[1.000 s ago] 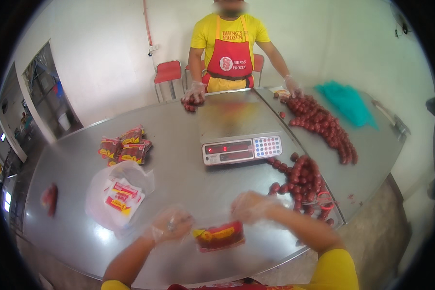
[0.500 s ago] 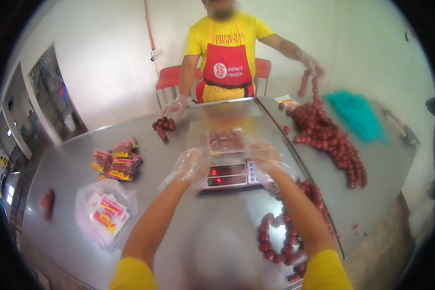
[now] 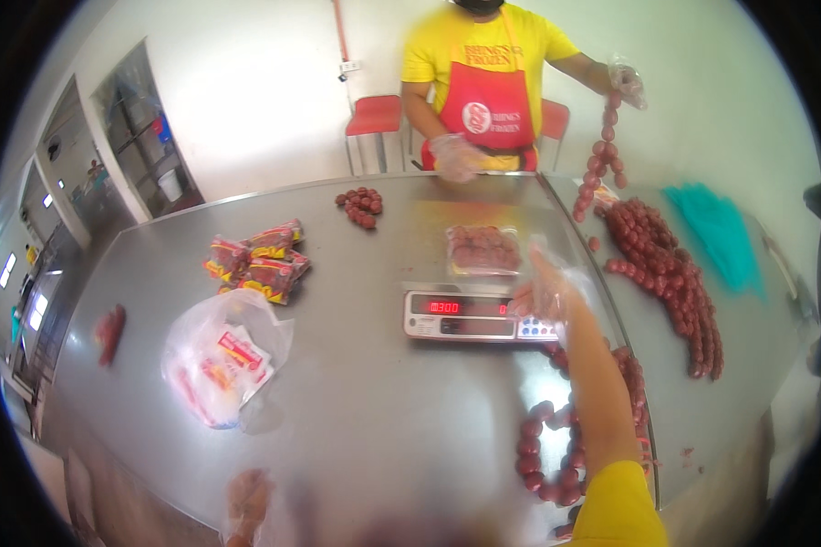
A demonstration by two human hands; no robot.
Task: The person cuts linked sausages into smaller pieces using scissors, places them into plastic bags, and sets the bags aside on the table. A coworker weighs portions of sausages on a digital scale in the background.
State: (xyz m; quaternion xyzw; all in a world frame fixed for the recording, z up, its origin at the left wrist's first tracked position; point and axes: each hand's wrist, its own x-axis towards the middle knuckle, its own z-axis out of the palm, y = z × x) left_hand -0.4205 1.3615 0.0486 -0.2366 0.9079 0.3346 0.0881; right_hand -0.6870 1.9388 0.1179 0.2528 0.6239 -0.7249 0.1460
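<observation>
My right hand (image 3: 543, 292), in a clear plastic glove, reaches over the right end of the digital scale (image 3: 442, 313) beside its keypad, fingers apart and holding nothing. A clear pack of round red sausages (image 3: 482, 248) lies on the metal pan just left of that hand. My left hand (image 3: 246, 497), also gloved, is low at the near side of the metal table (image 3: 347, 419); its fingers are too blurred to read. A white plastic bag with labelled packaging (image 3: 201, 365) lies beyond it. Sausage chains (image 3: 529, 456) lie under and beside my right arm.
A co-worker (image 3: 488, 91) across the table lifts a sausage chain (image 3: 607, 150). Filled packs (image 3: 265, 273) and loose sausages (image 3: 360, 205) lie at left and back. A large sausage pile (image 3: 666, 283) and teal cloth (image 3: 716, 232) are on the right. Red chairs (image 3: 374, 114) stand behind.
The red pack, earlier between my hands, is on the scale. Both hands reached forward with it; my left has since pulled back low. The co-worker has raised a sausage chain.
</observation>
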